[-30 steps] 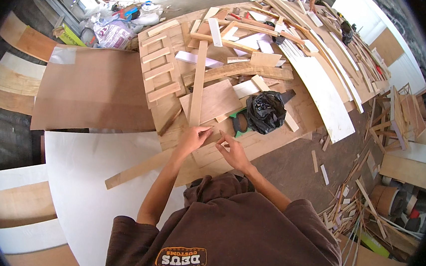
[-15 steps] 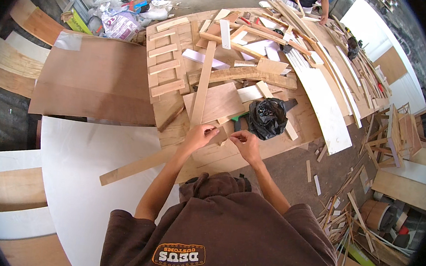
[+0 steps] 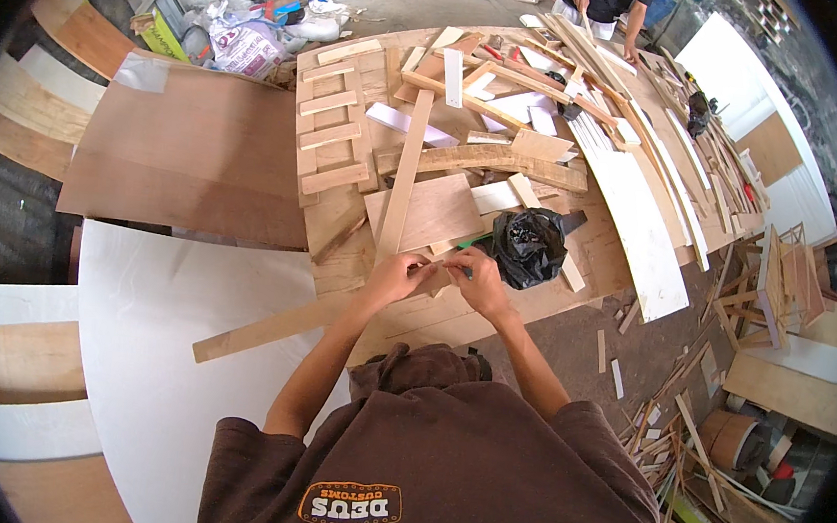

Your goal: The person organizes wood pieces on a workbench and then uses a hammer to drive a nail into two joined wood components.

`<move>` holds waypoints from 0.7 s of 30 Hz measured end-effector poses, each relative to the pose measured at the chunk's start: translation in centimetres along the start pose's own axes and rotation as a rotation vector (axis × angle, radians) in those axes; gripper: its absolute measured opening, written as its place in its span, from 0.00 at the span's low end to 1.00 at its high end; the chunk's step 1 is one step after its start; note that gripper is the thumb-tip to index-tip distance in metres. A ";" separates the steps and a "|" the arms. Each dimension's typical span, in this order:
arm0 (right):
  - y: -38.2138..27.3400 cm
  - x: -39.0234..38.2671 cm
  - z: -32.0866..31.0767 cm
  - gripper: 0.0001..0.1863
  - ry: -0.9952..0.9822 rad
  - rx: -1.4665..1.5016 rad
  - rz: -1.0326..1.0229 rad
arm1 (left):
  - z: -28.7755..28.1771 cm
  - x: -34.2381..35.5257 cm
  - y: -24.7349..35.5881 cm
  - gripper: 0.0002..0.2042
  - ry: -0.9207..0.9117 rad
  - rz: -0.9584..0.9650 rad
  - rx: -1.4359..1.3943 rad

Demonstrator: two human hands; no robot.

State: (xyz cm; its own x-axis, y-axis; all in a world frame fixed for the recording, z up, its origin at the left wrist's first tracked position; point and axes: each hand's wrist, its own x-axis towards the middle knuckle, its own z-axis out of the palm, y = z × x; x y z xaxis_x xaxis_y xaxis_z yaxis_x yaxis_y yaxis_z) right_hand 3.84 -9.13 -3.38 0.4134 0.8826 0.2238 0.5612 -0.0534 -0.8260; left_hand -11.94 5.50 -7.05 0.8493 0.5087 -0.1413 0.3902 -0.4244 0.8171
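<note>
Light-brown wooden table (image 3: 424,318); long flat pale-wood strip (image 3: 407,172) beyond left hand (image 3: 397,278); right hand (image 3: 480,281) near left, both curled, can't tell if pinching anything; black plastic bag (image 3: 525,255) beside right.

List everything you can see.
Wooden worktable: one, tan, centre
Rectangular plywood panel: one, tan, middle of table
Crumpled plastic bag: one, black, right of centre
Long flat board: one, white, table's right
Wooden strips: many, tan and white, table
Flat rectangular sheet: one, brown, left
Large smooth sheet: one, white, lower left
Stuffed plastic bags: several, whitish, upper left
Wood offcuts: many, mixed, right
Co-worker: one, dark shirt, top
Left hand: one, centre
Right hand: one, centre
Shirt: one, brown, bottom
</note>
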 end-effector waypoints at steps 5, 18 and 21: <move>-0.3 0.1 0.2 0.11 0.037 0.069 0.061 | 0.0 -0.2 0.5 0.18 0.025 0.015 0.007; 0.0 2.2 0.7 0.18 -0.115 -0.013 -0.033 | -0.2 -0.6 1.0 0.15 0.060 0.055 0.056; -0.5 2.4 0.9 0.17 -0.137 -0.061 -0.070 | 0.0 -0.6 0.7 0.15 0.053 0.034 0.048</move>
State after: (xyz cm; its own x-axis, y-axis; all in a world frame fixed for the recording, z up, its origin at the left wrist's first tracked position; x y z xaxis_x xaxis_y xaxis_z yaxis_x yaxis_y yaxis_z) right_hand 3.91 -6.55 -2.84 0.2728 0.9402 0.2038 0.6293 -0.0141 -0.7770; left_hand -12.20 4.89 -6.36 0.8427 0.5320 -0.0829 0.3792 -0.4772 0.7927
